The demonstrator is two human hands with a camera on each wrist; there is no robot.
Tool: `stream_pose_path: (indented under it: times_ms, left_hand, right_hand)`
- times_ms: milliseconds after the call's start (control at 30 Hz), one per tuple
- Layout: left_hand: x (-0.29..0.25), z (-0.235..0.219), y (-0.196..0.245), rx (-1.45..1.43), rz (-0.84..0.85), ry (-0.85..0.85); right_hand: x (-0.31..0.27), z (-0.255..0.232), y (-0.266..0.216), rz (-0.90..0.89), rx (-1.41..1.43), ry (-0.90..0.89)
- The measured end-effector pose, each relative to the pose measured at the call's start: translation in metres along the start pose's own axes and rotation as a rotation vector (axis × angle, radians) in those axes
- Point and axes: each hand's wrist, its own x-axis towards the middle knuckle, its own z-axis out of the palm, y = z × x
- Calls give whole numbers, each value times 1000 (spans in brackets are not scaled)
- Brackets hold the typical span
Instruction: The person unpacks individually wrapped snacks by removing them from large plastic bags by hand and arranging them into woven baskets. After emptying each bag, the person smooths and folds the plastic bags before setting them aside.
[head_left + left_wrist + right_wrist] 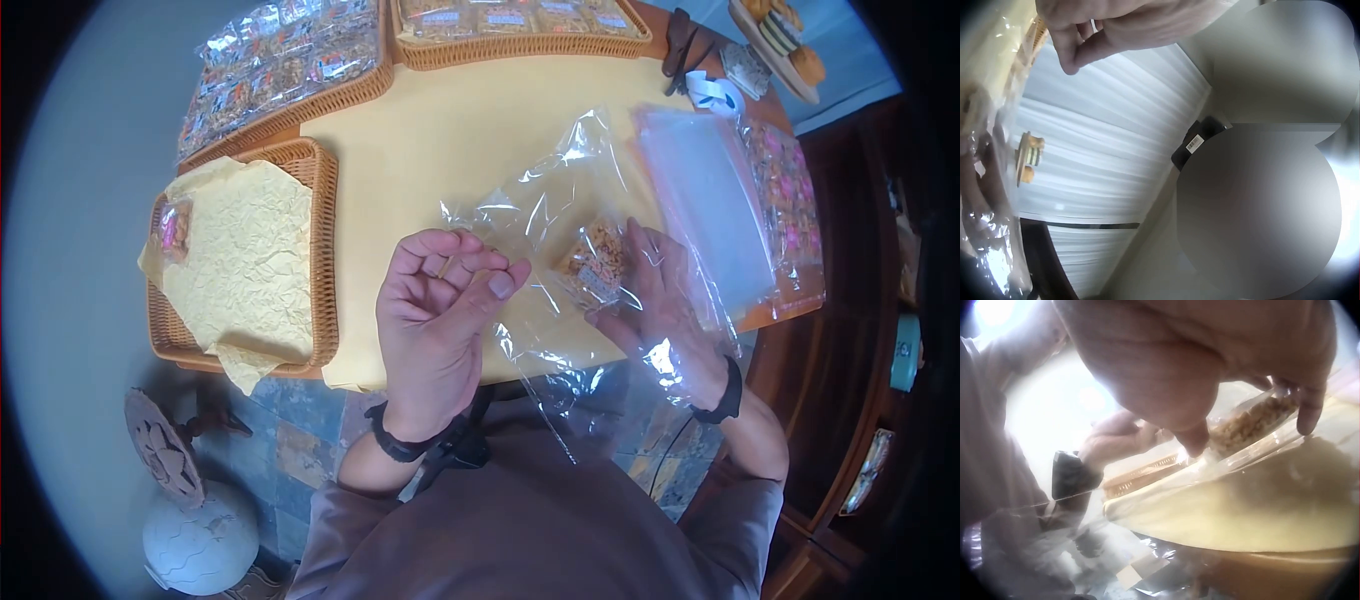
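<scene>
A packet of light-brown, crumbly snack (pixel 600 262) lies low over the cream paper (pixel 380 160) on the table. My right hand (pixel 672 305) holds this packet by its sides, thumb on one edge and fingers on the other, as the right wrist view shows. Loose, shiny clear plastic (pixel 580 150) spreads around the packet and overlaps the right hand and wrist. To the left, my left hand (pixel 435 310) is raised with the thumb and forefinger pinching an edge of the clear plastic; the other fingers are curled. The left wrist view shows this hand (pixel 1110 25) from the side.
On the left stands a wicker basket (pixel 325 250) lined with crumpled paper, a small packet (pixel 174 230) inside. Two baskets (pixel 520 45) of packets line the back. Clear bags (pixel 700 190) and pink-labelled packets (pixel 785 200) lie at right, near a white roll (pixel 715 95).
</scene>
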Motion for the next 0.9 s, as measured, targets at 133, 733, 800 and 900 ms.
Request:
stream_pose_path:
  times_ms: [133,733,800,900]
  left_hand:
    - [-2,2,-2,83,114,-35]
    - [-7,-3,12,88,158,-5]
    - [-7,0,15,94,146,51]
    - [-6,0,17,90,135,77]
  right_hand:
    - [1,2,-2,-43,-22,26]
    - [14,7,-3,-120,-12,32]
    - [14,7,-2,-153,-17,39]
    - [14,8,-2,-154,-34,43]
